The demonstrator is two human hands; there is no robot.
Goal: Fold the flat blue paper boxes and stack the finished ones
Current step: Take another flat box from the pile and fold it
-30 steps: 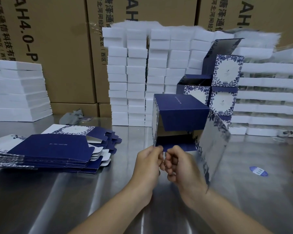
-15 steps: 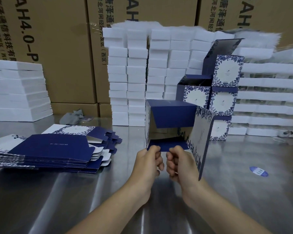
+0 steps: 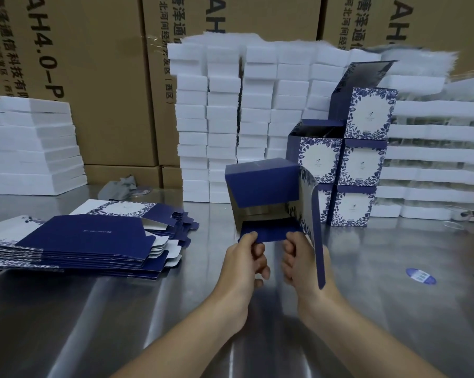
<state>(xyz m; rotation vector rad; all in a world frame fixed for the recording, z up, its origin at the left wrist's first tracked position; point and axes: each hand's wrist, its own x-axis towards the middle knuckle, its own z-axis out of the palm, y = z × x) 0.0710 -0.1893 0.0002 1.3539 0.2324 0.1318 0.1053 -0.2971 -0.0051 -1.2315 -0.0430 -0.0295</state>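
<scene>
1. Steel table [image 3: 94, 309] held flat blue boxes [image 3: 80, 241] left of the fingers, finished boxes [image 3: 364, 159] beyond.
2. Left hand [image 3: 244, 259] and right hand [image 3: 302, 259], fingers curled, pinched the lower flap [image 3: 270, 231] of the half-folded box [image 3: 263, 184] above them.

The left grip [image 3: 244, 259] and right grip [image 3: 301, 261] are bare, forearms [image 3: 192, 328] likewise.

Both bare forearms reach forward and come near each other at the wrists. The left hand [image 3: 244, 259] and the right hand [image 3: 301, 257] are side by side, fingers curled, each thumb pinching the blue flap [image 3: 268, 233] from above.
</scene>
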